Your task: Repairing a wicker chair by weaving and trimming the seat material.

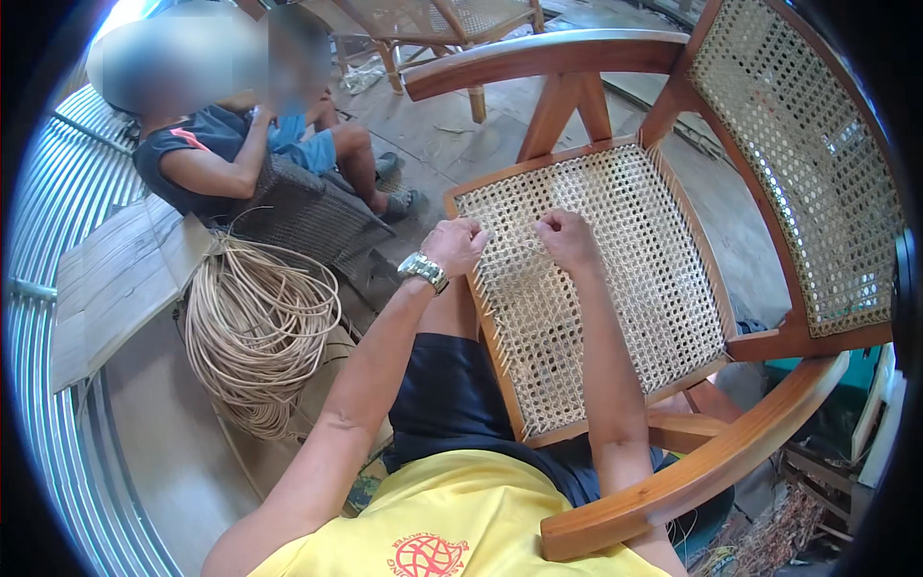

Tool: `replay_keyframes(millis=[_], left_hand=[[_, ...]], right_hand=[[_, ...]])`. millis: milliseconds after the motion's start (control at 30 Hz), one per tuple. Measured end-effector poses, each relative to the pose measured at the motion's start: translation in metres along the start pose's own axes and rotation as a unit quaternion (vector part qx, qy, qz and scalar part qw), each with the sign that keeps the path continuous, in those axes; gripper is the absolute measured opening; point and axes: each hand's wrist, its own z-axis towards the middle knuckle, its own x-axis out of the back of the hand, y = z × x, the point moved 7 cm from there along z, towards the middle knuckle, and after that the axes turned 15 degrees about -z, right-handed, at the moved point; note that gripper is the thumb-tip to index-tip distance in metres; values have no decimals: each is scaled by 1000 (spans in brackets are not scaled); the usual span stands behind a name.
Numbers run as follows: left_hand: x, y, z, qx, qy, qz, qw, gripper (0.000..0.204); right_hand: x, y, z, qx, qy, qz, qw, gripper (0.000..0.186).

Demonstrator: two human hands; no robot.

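Observation:
A wooden armchair (707, 444) with a woven cane seat (639, 260) stands across my lap, its cane backrest (793, 163) to the right. My left hand (457, 246), with a metal watch (424, 272) on the wrist, is closed at the seat's left edge, fingertips pinched together. Over the weave, a short way to its right, my right hand (569, 240) is closed in a pinch too. Any strand between the fingers is too fine to make out. Loose cane ends stick out along the seat's left rail.
A coil of rattan cane (260, 332) hangs at the left beside a wooden board (125, 279). Behind it a person (207, 159) sits on a dark woven seat, with another partly hidden person beyond. A second rattan chair (442, 24) stands at the back. Fibre scraps (769, 534) lie lower right.

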Motion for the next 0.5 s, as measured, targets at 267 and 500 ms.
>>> replay_keyframes(millis=[267, 500], left_hand=[[-38, 15, 6, 38, -128, 164, 977, 33], [-41, 36, 15, 60, -145, 252, 955, 31]], right_hand=[[-18, 12, -6, -53, -25, -120, 991, 22], [-14, 16, -7, -75, -16, -91, 993, 17]])
